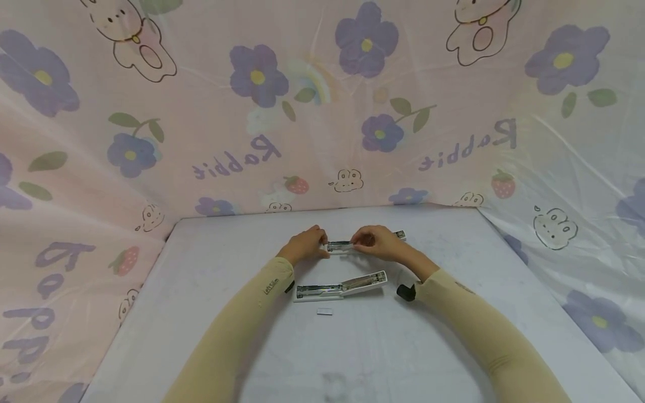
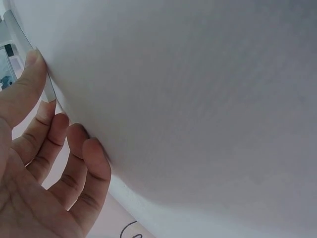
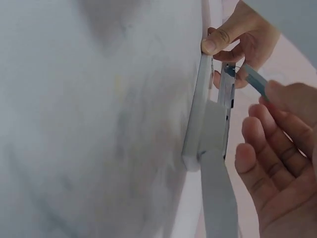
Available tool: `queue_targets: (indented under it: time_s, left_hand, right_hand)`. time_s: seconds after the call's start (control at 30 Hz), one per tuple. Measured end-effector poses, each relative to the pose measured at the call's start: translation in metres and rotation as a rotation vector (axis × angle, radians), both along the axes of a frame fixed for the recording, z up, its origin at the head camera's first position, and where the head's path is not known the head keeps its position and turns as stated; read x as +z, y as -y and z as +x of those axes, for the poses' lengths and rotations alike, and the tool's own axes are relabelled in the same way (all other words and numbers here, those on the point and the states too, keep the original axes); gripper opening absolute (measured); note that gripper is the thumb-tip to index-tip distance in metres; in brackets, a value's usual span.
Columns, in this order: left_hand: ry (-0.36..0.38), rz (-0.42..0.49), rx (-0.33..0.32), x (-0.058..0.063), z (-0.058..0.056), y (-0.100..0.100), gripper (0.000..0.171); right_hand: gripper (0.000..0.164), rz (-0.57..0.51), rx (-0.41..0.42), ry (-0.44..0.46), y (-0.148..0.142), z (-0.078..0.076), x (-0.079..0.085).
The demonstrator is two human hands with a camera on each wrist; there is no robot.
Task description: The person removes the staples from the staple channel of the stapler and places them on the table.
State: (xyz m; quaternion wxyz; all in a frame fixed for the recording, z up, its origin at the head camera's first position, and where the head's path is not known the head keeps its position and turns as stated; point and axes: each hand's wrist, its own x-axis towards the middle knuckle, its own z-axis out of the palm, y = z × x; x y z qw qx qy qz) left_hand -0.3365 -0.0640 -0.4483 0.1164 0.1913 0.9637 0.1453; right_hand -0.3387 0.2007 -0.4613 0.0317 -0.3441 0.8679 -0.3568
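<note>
An opened white stapler [image 1: 339, 245] lies toward the back of the table, its metal magazine exposed. My left hand [image 1: 305, 246] grips the left end of its base; in the left wrist view the thumb and a finger pinch the base's tip [image 2: 48, 89]. Over the magazine, my right hand [image 1: 381, 243] pinches a short strip of staples [image 3: 256, 81] between thumb and index finger. One end of that strip is close to the magazine in the right wrist view, and the other fingers are loosely bent. The stapler's raised top arm [image 3: 218, 188] angles away to the right.
A second opened white stapler [image 1: 319, 292] lies nearer, between the forearms. Just in front of it is another small staple strip [image 1: 325, 312]. The white tabletop [image 1: 403, 358] ends at patterned cloth walls [image 1: 312, 140] behind and at both sides.
</note>
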Motion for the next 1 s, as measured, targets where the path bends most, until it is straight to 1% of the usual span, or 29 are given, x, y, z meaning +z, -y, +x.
queue_targets:
  time_s: [0.23, 0.5, 0.7, 0.8, 1.0]
  left_hand:
    - [-0.005, 0.001, -0.009, 0.000, 0.000, 0.001, 0.034]
    - [-0.012, 0.009, -0.015, -0.001, 0.001, 0.002, 0.034]
    - [-0.010, 0.010, -0.014, 0.001, 0.001, 0.001, 0.035]
    - [-0.003, 0.015, -0.010, 0.001, 0.001, 0.001, 0.035]
    - [-0.003, 0.017, -0.007, 0.000, 0.001, 0.001, 0.035]
  right_hand:
    - [0.014, 0.001, -0.027, 0.036, -0.013, 0.006, -0.007]
    - [0.015, 0.072, -0.034, 0.052, -0.019, 0.013, -0.013]
    - [0.015, 0.081, -0.030, 0.037, -0.018, 0.017, -0.014]
    - [0.013, 0.103, -0.035, 0.035, -0.018, 0.017, -0.014]
    - [0.012, 0.156, -0.027, -0.028, -0.019, 0.019, -0.014]
